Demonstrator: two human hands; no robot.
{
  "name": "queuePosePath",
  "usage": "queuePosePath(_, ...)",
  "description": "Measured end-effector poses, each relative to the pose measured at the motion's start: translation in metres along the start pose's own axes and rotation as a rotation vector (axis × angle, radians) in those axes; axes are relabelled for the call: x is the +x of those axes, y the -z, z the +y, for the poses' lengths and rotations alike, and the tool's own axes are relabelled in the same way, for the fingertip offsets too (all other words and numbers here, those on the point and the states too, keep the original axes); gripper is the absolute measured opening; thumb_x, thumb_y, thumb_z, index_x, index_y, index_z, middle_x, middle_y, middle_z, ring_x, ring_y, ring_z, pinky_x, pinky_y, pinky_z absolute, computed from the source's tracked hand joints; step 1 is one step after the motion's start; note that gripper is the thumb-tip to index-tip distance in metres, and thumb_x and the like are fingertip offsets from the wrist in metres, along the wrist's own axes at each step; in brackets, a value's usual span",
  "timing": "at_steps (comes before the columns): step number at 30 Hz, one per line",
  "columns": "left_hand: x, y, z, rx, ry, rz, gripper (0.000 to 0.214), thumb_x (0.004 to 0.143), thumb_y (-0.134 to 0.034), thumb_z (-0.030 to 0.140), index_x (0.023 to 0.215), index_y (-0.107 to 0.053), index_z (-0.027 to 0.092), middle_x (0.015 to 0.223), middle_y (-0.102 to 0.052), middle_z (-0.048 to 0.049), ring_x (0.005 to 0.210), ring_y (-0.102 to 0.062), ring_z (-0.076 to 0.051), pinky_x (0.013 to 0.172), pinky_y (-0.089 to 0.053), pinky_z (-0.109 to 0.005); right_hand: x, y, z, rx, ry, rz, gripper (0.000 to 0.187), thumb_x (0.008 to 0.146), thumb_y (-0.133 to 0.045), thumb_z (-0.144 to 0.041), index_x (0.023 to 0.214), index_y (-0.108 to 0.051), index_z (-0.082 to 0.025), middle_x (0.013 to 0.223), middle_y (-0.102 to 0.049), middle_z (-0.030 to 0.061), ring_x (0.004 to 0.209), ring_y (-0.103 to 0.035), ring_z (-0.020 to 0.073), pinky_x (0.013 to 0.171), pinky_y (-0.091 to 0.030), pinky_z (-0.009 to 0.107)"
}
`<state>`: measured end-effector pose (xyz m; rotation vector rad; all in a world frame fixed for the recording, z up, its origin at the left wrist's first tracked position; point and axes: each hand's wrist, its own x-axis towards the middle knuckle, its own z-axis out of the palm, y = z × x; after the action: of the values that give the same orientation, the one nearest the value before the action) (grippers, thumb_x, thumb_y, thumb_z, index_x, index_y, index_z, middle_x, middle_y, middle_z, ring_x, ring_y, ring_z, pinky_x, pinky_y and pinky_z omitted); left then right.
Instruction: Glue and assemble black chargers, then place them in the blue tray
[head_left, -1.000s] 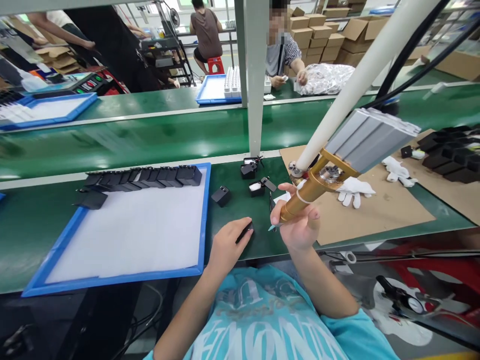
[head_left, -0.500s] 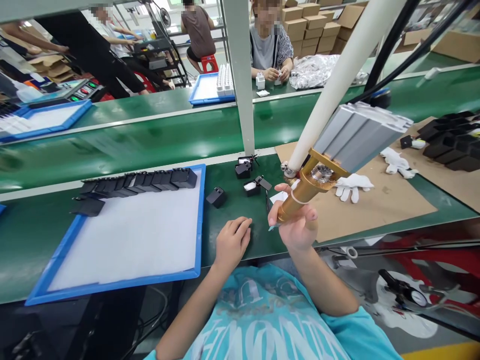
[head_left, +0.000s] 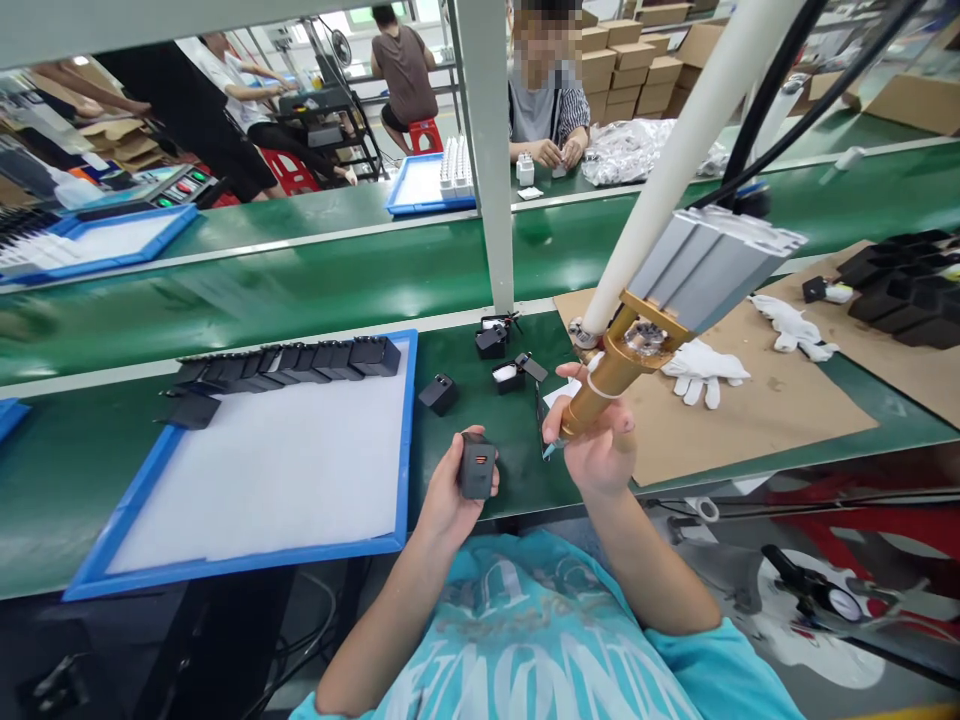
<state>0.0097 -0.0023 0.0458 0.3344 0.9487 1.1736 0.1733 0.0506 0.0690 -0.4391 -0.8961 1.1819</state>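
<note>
My left hand [head_left: 451,500] is closed around a small black plastic box [head_left: 478,467], its face with an orange-edged slot turned up toward me. The fingers of my right hand [head_left: 600,452] wrap the gold barrel of a mounted tool [head_left: 600,390], which has a silver aluminium body and a pale blue tip pointing down and left. Beyond my hands on the green bench lie another black box [head_left: 438,394], an open black box with white inside [head_left: 508,376] and a further black box with wires [head_left: 492,340].
Left of my hands lies a blue-rimmed tray [head_left: 410,430] with a row of black boxes [head_left: 322,360] along its far side. White gloves [head_left: 705,370] rest on brown cardboard [head_left: 780,420] at the right. A white post [head_left: 487,170] and slanted pole [head_left: 660,190] stand ahead. A co-worker [head_left: 551,100] sits opposite.
My left hand has turned over, bringing the black box it holds into sight. My right hand keeps its grip on the tool, nearly in place. The view has shifted slightly.
</note>
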Motion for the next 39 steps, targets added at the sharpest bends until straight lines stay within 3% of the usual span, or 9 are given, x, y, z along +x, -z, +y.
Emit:
queuePosePath(3, -0.009, -0.007, 0.007, -0.189, 0.086, -0.077, 0.04, 0.076, -0.073, 0.047, 0.101, -0.056, 0.02, 0.076, -0.06, 0.0003, 0.053, -0.053, -0.009, 0.043, -0.039, -0.016, 0.001, -0.001, -0.001, 0.002, 0.019, 0.003, 0.04, 0.084, -0.054, -0.058, 0.11, -0.052, -0.029, 0.112, -0.064, 0.0047, 0.047, -0.061, 0.0123, 0.037, -0.042, 0.028)
queuePosePath(12, -0.016, -0.011, 0.011, -0.101, -0.066, -0.171, 0.041, 0.077, -0.073, 0.05, 0.101, -0.057, 0.02, 0.073, -0.061, 0.0005, 0.051, -0.055, -0.011, 0.042, -0.042, -0.018, 0.002, -0.005, -0.003, -0.07, 0.025, 0.03, 0.04, 0.083, -0.052, -0.06, 0.109, -0.053, -0.029, 0.11, -0.065, 0.004, 0.044, -0.058, 0.0114, 0.038, -0.043, 0.028)
queuePosePath(15, -0.015, -0.009, 0.01, -0.084, -0.094, -0.133, 0.043, 0.076, -0.073, 0.051, 0.102, -0.057, 0.02, 0.074, -0.062, -0.0001, 0.052, -0.057, -0.012, 0.043, -0.044, -0.02, 0.003, -0.006, -0.003, -0.067, 0.025, 0.025, 0.039, 0.084, -0.052, -0.059, 0.106, -0.055, -0.028, 0.11, -0.065, 0.0038, 0.044, -0.059, 0.0113, 0.039, -0.043, 0.028)
queuePosePath(19, -0.012, -0.008, 0.009, -0.109, -0.057, 0.034, 0.039, 0.081, -0.07, 0.046, 0.106, -0.058, 0.019, 0.077, -0.064, -0.0012, 0.057, -0.061, -0.013, 0.048, -0.05, -0.022, 0.003, -0.007, -0.005, -0.096, -0.004, 0.048, 0.041, 0.082, -0.052, -0.063, 0.101, -0.057, -0.026, 0.114, -0.065, 0.0065, 0.044, -0.056, 0.0104, 0.038, -0.041, 0.028)
queuePosePath(25, -0.008, -0.014, 0.013, -0.205, 0.041, 0.208, 0.023, 0.096, -0.05, 0.034, 0.11, -0.058, 0.017, 0.081, -0.067, -0.0045, 0.057, -0.065, -0.014, 0.051, -0.055, -0.023, 0.003, -0.008, -0.005, -0.127, -0.012, 0.072, 0.042, 0.081, -0.052, -0.063, 0.103, -0.057, -0.028, 0.116, -0.065, 0.0062, 0.043, -0.055, 0.0102, 0.038, -0.041, 0.028)
queuePosePath(31, -0.008, -0.015, 0.016, -0.297, 0.134, 0.219, 0.029, 0.1, -0.04, 0.033, 0.099, -0.06, 0.011, 0.077, -0.067, -0.0068, 0.057, -0.064, -0.011, 0.052, -0.058, -0.02, 0.003, -0.008, -0.006, -0.139, -0.001, 0.053, 0.041, 0.082, -0.051, -0.063, 0.098, -0.06, -0.026, 0.113, -0.065, 0.0057, 0.044, -0.056, 0.0108, 0.038, -0.041, 0.029)
queuePosePath(39, -0.01, -0.011, 0.017, -0.299, 0.171, 0.072, 0.028, 0.098, -0.041, 0.033, 0.1, -0.062, 0.014, 0.073, -0.061, -0.0044, 0.049, -0.054, -0.008, 0.04, -0.05, -0.014, 0.003, -0.006, -0.005, -0.123, 0.003, 0.052, 0.04, 0.083, -0.051, -0.062, 0.101, -0.058, -0.027, 0.113, -0.063, 0.0059, 0.044, -0.057, 0.011, 0.038, -0.041, 0.03)
